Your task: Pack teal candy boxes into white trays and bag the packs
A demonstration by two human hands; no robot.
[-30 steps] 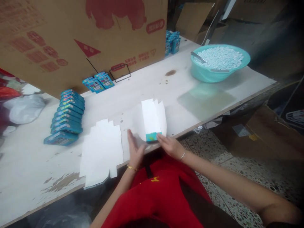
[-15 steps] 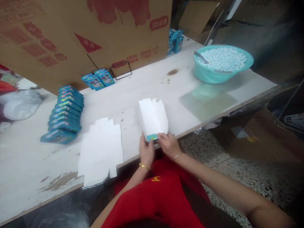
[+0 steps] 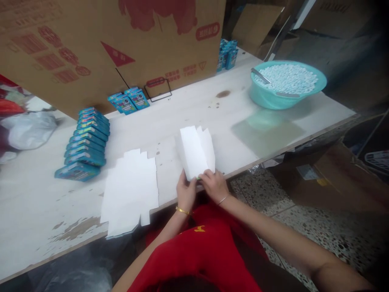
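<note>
A white, partly folded carton blank stands at the near edge of the table. My left hand grips its lower left corner with fingers closed. My right hand pinches its lower right end, covering the blue flap. Left of my hands lies a stack of flat white carton blanks, white side up.
A row of finished blue boxes lies at the left, more blue boxes lean by a large cardboard box, and others stand behind. A teal basin of white pellets with a scoop sits at the far right.
My left hand moved from flat on the table onto the carton's corner. Both hands closed over its near end, and the blue flap is now hidden.
</note>
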